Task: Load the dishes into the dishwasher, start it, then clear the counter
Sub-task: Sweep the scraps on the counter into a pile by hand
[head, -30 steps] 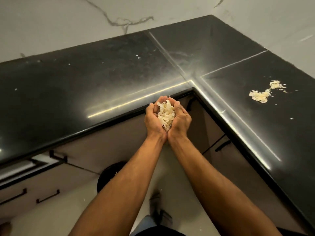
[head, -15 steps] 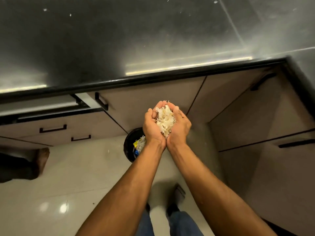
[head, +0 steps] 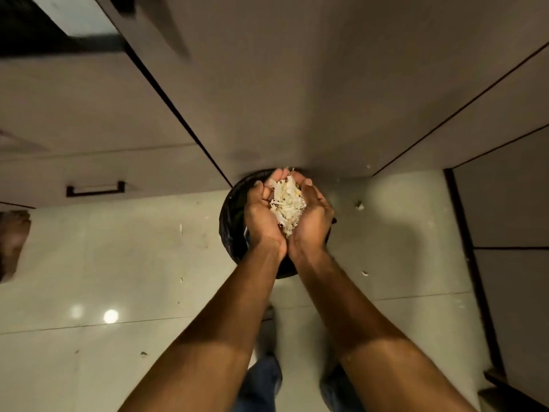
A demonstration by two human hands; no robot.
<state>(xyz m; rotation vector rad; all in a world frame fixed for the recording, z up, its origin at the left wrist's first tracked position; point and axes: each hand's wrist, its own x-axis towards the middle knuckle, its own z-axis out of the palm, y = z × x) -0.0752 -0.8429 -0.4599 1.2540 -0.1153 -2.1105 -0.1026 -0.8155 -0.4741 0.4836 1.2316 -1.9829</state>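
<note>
The head view looks straight down at two bare forearms reaching forward, wrists together. The left hand (head: 261,214) and right hand (head: 313,215) form one cup, heels of the palms touching, fingers curled upward around a heap of pale scraps (head: 287,203) that lies in the hollow between them; each hand grasps its side of the heap, fingertips meeting at the far end. The cupped hands hang directly over a round black bin (head: 230,221), which stands on the floor (head: 118,263) against the foot of the cabinets (head: 282,84); the bin's dark rim shows to the left of the left hand and below both wrists, the rest being hidden by the hands. A few small pale bits lie on the glossy light tiles to the right of the bin. A dark drawer handle (head: 95,188) sits on the cabinet front to the left. At the left edge a bare foot (head: 13,242) rests on the tiles. Blue jeans (head: 261,385) show between the forearms at the bottom.
</note>
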